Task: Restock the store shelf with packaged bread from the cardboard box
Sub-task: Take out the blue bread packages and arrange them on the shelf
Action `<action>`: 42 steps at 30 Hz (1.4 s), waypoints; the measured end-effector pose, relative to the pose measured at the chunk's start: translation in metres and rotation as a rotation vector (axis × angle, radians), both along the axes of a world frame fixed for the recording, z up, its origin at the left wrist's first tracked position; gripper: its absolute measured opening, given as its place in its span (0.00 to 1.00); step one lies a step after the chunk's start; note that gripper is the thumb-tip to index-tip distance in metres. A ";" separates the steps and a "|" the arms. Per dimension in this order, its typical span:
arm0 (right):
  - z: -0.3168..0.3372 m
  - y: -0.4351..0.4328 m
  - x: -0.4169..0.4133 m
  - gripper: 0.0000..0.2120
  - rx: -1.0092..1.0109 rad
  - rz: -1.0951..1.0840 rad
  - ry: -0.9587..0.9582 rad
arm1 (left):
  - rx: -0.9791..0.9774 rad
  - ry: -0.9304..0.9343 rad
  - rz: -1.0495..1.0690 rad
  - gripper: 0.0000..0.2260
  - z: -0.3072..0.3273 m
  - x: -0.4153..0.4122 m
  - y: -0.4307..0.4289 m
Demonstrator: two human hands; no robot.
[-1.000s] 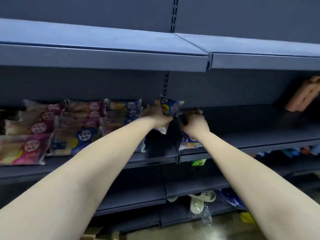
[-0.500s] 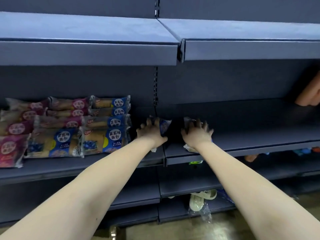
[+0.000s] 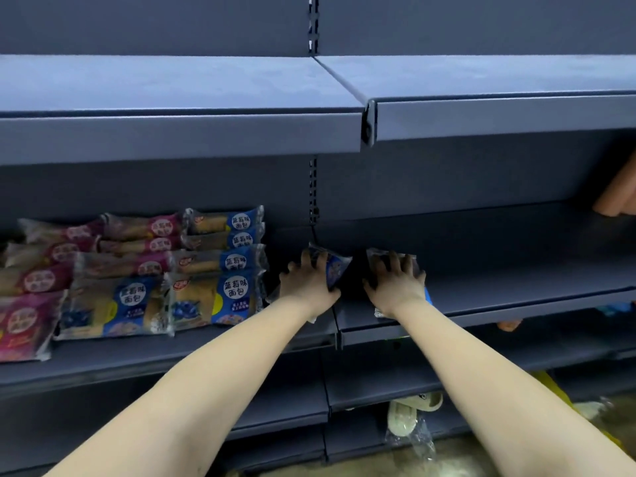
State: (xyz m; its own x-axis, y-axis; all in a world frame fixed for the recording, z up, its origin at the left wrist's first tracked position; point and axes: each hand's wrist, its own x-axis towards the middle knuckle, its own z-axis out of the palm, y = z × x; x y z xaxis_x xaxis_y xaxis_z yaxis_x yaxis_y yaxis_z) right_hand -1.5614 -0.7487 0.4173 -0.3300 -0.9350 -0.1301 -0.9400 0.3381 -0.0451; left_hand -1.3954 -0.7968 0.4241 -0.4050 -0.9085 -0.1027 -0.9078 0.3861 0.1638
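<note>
**Blue-film bread: two packs pressed down on the shelf**

Location. The left pack [image 3: 335, 266] lies on the shelf [image 3: 516, 280] at the joint between two bays, just right of the stocked blue packs [image 3: 213, 297]. The right pack [image 3: 375, 257] lies near it on the next bay, with a dark gap between the two. Both sit towards the front lip. Red packs [image 3: 20, 325] fill the far left of the row. The box is not in view.

Hands. The left hand [image 3: 309, 287] lies palm down on the left pack, with its fingers spread across the top. The right hand [image 3: 395, 287] covers the right pack the same way, fingers fanned and flat. Neither hand pinches the film. Whether a thumb tucks under an edge cannot be told.

Handling, as judged. The packs look light and soft. The film is probably slick and the loaf inside easy to squash, so a hard press from above would likely dent it. A safer hold is across the two long sides with flat fingers. The crimped end seal will do for small nudges.

Risk, as judged. Slick film on smooth painted metal may slide, and both packs are close to the lip. Pushing them back into line with the stocked rows looks advisable.
</note>
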 end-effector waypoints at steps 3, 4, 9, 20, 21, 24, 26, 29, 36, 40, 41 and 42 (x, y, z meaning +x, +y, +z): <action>0.006 0.003 0.002 0.27 0.018 -0.021 -0.033 | 0.017 -0.006 -0.159 0.36 0.004 0.004 -0.012; 0.009 0.003 0.002 0.26 0.002 -0.022 -0.039 | 0.009 0.007 -0.207 0.35 0.009 0.005 -0.018; 0.040 -0.016 0.000 0.25 -0.084 0.050 -0.008 | -0.102 0.147 -0.177 0.29 0.044 0.018 -0.058; 0.024 -0.053 0.054 0.33 -0.116 0.132 -0.308 | -0.111 0.056 -0.183 0.20 0.044 0.062 -0.099; 0.025 -0.057 0.058 0.31 -0.125 0.146 -0.365 | -0.105 0.067 -0.199 0.21 0.045 0.061 -0.100; 0.027 -0.074 0.064 0.27 -0.203 0.260 -0.449 | -0.100 0.113 -0.249 0.20 0.046 0.057 -0.102; 0.026 -0.082 0.066 0.26 -0.230 0.323 -0.454 | -0.048 0.138 -0.283 0.20 0.046 0.054 -0.103; 0.025 -0.084 0.065 0.24 -0.245 0.323 -0.456 | 0.168 0.132 -0.316 0.25 0.044 0.051 -0.103; 0.025 -0.067 0.031 0.20 -0.284 0.203 -0.366 | 0.377 -0.052 -0.445 0.47 0.035 0.044 -0.109; 0.035 -0.054 0.020 0.16 -0.347 0.135 -0.396 | 0.248 -0.036 -0.465 0.47 0.028 0.031 -0.106; 0.038 -0.050 0.020 0.17 -0.335 0.130 -0.427 | 0.210 -0.029 -0.471 0.46 0.026 0.027 -0.104; 0.039 -0.046 0.019 0.21 -0.291 0.126 -0.459 | 0.181 -0.025 -0.472 0.45 0.024 0.023 -0.102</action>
